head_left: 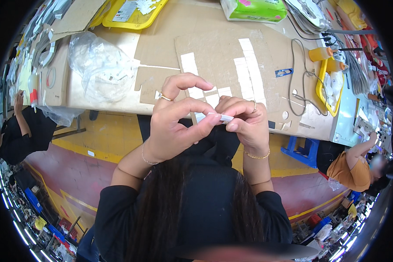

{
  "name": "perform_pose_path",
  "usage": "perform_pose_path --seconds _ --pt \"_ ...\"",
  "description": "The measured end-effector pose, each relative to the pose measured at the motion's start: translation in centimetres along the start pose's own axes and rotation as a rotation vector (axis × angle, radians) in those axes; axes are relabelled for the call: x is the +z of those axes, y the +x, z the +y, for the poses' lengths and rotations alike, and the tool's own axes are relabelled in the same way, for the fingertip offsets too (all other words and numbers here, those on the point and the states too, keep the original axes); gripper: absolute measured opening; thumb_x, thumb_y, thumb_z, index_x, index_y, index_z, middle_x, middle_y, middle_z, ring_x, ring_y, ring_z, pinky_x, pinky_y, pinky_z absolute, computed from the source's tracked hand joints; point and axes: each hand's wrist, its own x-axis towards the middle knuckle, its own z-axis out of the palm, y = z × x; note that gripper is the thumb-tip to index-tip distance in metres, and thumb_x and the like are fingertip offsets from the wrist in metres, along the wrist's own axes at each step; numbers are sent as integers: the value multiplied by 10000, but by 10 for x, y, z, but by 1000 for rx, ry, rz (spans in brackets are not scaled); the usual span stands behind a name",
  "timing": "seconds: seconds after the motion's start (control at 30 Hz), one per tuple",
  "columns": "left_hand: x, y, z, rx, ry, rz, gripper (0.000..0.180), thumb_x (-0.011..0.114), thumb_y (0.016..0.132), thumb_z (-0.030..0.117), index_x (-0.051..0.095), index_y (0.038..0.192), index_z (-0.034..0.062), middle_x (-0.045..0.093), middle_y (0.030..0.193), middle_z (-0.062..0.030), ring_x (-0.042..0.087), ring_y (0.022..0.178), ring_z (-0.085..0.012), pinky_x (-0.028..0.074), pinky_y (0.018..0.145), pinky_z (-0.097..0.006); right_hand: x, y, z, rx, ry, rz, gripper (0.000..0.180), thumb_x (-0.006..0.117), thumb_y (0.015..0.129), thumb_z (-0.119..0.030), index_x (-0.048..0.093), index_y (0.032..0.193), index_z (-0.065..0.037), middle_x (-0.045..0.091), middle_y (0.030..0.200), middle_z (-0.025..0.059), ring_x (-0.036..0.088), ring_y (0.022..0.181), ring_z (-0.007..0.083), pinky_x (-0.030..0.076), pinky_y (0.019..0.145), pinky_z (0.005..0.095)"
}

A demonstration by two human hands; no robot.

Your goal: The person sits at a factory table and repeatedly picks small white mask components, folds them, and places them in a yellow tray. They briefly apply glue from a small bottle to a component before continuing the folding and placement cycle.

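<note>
Near the table's front edge, my left hand (172, 120) pinches one end of a small white strip (225, 118) between thumb and index finger. Its other fingers curve above, apart from the strip. At the strip's other end, my right hand (251, 124) closes thumb and fingertips on it. What kind of strip it is cannot be told, and the fingers cover part of it. Beyond my hands lies a cardboard sheet (216, 50) with white pieces laid in columns: a long one (251, 65) on the right and a shorter one (189, 63) on the left.
A clear plastic bag (102, 65) lies left of the sheet. A yellow tray (137, 22) and a green packet (253, 9) stand at the back. To the right are a blue tool (284, 72), a cord (292, 87) and orange bottles (320, 54). Co-workers sit at both sides.
</note>
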Motion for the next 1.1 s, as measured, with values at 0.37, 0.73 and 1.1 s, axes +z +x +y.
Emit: perform_pose_path --seconds 0.37,0.73,1.1 --pt "-8 1 8 75 56 -100 138 796 699 95 705 802 100 586 1127 -108 530 1084 -289 428 914 -373 10 -3 -14 -1 -188 1 208 838 676 -10 696 825 -43 672 820 55 609 805 145 461 736 268" --pt "-12 -3 12 116 -18 -159 142 794 699 100 720 820 102 567 1157 -107 509 1112 -296 420 957 -414 16 -6 -24 -115 -404 -36 196 859 662 -77 687 753 -105 659 742 -14 604 735 125 418 786 279" --pt "-13 -4 13 157 -34 -186 138 802 711 150 723 820 118 564 1159 -98 488 1136 -312 417 971 -428 19 -8 -27 -150 -412 -48 205 854 670 -86 657 722 -107 634 718 -15 599 707 125 391 780 283"
